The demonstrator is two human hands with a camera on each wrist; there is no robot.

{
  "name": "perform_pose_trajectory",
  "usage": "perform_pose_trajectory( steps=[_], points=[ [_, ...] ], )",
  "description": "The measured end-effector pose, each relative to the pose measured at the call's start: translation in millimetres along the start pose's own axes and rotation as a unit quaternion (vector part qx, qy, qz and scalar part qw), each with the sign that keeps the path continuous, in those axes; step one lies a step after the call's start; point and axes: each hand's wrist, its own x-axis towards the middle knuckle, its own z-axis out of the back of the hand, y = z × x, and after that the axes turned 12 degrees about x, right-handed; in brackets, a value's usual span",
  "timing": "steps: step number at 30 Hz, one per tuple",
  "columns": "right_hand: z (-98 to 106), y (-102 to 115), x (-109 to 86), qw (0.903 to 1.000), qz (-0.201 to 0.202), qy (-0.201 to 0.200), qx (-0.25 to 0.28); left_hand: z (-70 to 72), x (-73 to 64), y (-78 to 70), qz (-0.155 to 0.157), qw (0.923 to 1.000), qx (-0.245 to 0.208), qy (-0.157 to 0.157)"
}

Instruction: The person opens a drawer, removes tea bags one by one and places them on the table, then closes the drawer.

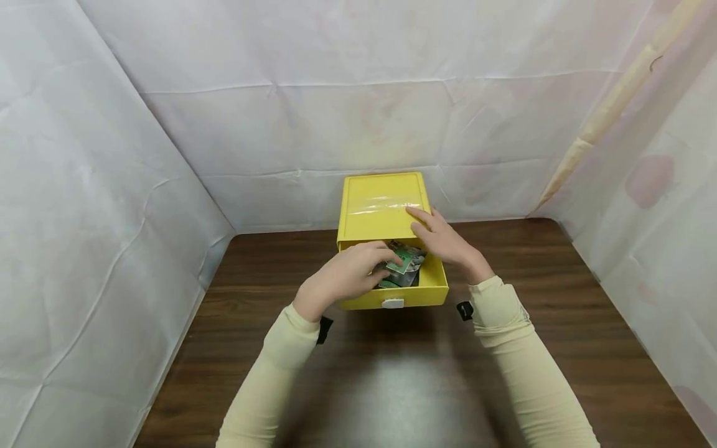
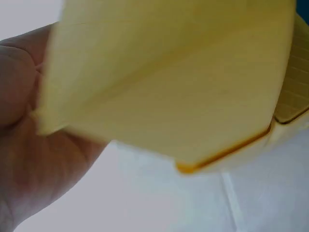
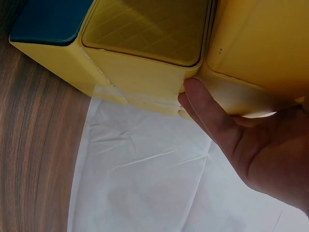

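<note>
A yellow box (image 1: 381,218) with a clear strip of tape across its top stands against the back cloth. Its front drawer (image 1: 428,297), with a white knob (image 1: 393,303), is pulled out and holds green and dark printed packets (image 1: 407,277). My left hand (image 1: 350,270) reaches over the drawer's left side, fingertips over the packets, a gap between thumb and fingers. In the left wrist view the yellow drawer wall (image 2: 183,96) hides those fingers. My right hand (image 1: 445,239) rests on the box's right top edge, fingers extended; its fingers (image 3: 207,106) touch the side in the right wrist view.
A dark wood-grain table (image 1: 269,274) lies under the box. White cloth walls (image 1: 358,124) enclose it at the back and both sides. The box's underside shows a dark blue-green panel (image 3: 46,24) in the right wrist view. Black straps (image 1: 464,310) sit at both wrists.
</note>
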Motion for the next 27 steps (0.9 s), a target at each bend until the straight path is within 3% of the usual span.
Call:
perform_pose_trajectory(
  steps=[4,8,13,20,27],
  points=[
    [-2.3,0.5,2.0,1.0,0.008,0.004,0.003,-6.1,16.7,9.2,-0.033,0.9974,-0.001,0.063],
    [-5.6,0.1,3.6,0.9999,0.011,0.003,0.005,-12.3,24.4,14.5,-0.039,0.9948,0.014,0.093],
    [-8.8,-1.0,3.6,1.0,0.0,-0.006,0.001,-19.3,28.1,19.3,-0.038,0.9929,0.025,0.11],
    [-13.8,0.9,6.2,1.0,0.0,-0.005,0.003,-25.4,27.3,22.7,-0.003,0.9906,0.04,0.131],
    [-16.0,-0.5,10.7,1.0,0.007,0.0,0.002,-27.8,25.4,25.0,-0.001,0.9918,0.067,0.109]
  ],
)
